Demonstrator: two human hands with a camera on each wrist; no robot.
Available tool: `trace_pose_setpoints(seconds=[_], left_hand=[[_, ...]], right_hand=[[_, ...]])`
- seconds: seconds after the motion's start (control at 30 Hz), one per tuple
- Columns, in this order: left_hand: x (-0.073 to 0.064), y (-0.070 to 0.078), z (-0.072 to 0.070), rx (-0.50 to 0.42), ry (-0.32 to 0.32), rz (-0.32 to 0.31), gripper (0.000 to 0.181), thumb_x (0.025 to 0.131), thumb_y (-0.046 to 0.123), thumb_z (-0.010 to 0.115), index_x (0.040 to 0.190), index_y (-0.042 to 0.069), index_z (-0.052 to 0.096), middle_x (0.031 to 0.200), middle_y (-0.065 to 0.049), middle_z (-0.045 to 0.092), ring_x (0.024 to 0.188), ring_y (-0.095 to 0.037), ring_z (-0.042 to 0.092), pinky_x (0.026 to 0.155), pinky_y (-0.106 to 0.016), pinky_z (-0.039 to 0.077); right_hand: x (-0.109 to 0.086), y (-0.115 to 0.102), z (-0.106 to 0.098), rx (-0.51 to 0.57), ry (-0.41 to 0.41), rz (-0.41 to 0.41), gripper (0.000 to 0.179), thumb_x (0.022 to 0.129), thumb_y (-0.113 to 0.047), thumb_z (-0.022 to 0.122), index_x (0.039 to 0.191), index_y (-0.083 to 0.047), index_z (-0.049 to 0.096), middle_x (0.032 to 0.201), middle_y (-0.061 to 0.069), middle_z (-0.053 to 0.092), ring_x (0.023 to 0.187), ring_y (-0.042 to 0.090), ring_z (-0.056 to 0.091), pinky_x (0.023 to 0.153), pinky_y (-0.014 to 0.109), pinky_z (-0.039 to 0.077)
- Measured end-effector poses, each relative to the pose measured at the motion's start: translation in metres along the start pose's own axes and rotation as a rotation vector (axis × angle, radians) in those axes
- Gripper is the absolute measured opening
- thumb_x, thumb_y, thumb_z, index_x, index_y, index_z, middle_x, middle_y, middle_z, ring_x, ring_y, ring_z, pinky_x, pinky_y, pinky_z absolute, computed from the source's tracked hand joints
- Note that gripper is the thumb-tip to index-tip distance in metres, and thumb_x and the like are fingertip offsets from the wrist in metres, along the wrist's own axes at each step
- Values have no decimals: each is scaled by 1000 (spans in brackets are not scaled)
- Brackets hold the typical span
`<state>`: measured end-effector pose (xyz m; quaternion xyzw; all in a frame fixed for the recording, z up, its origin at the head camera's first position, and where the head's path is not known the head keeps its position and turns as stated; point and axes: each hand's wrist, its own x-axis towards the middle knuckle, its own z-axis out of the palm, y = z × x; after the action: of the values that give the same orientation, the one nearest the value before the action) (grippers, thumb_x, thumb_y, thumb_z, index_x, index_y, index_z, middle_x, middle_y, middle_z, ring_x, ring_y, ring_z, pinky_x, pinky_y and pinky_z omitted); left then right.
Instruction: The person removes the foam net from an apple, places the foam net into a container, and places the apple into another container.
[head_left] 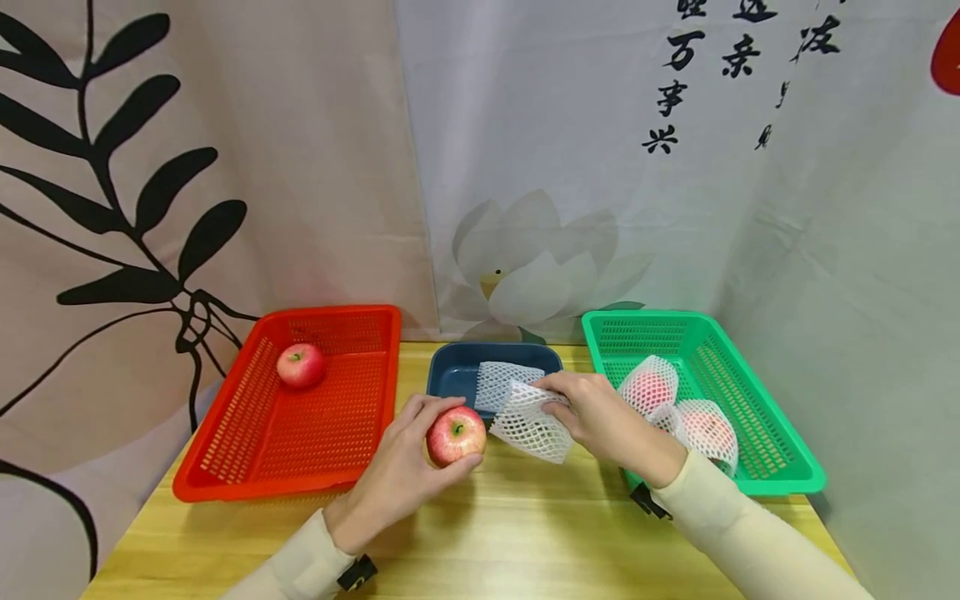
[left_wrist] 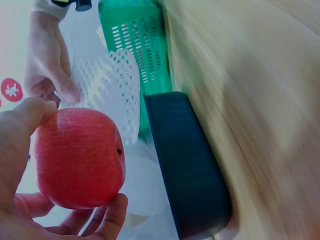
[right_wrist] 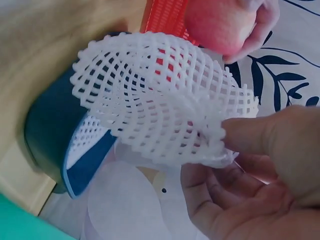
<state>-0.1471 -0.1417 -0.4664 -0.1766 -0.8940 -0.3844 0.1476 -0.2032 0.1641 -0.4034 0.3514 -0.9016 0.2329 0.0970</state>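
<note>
My left grip (head_left: 396, 477) is grasping an apple (head_left: 456, 435) near the rim of the blue tray (head_left: 454, 379); my right grip (head_left: 600, 418) is pinching a white net (head_left: 527, 425); desk (head_left: 510, 533) is stretching nearside.

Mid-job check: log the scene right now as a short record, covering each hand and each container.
Left hand: holds an unwrapped apple
Right hand: pinches a white foam net
Red basket: one loose apple, no net on it
Blue tray: another foam net
Green basket: at least two netted fruits, partly hidden by the right arm
</note>
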Motion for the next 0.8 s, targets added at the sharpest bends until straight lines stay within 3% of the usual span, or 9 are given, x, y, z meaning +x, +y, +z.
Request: trace_pose_setpoints(seconds=[0.2, 0.47, 0.8], left_hand=[[-1, 1, 1, 11, 1, -2, 74, 87, 41, 105, 151, 21, 73, 134, 0, 69, 115, -15, 74, 96, -33, 71], [-1, 3, 3, 18, -26, -42, 73, 89, 43, 104, 152, 24, 72, 135, 2, 67, 117, -15, 72, 96, -32, 70], [1, 6, 5, 19, -22, -17, 73, 88, 41, 104, 152, 24, 72, 135, 2, 68, 117, -14, 72, 97, -32, 70]], right_hand=[[19, 7, -7, -14, 30, 15, 20, 105, 3, 82, 124, -1, 85, 119, 14, 89, 99, 27, 86, 81, 41, 71], [42, 18, -5, -17, 50, 42, 14, 106, 3, 81, 119, -2, 82, 117, 15, 88, 107, 33, 87, 94, 51, 72], [71, 36, 6, -69, 53, 80, 11, 104, 3, 78, 114, -2, 80, 113, 16, 87, 101, 33, 84, 95, 54, 71]])
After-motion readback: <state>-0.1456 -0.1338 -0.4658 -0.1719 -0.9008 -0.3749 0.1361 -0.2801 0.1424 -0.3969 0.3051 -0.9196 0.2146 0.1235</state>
